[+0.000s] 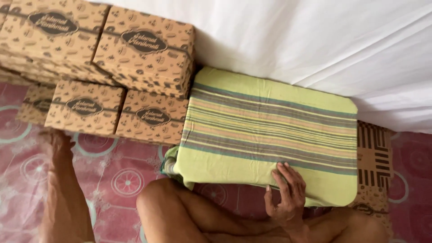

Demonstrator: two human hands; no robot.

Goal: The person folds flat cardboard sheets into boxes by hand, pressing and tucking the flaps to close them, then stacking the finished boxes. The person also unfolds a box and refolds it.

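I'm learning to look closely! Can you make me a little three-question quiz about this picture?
1. True or false: the right hand rests on the striped cloth.
2. What does the left hand reach toward? A) boxes B) a cup C) a book
3. Fill in: behind the cloth lies a ____ sheet.

Key: 1 true; 2 A; 3 white
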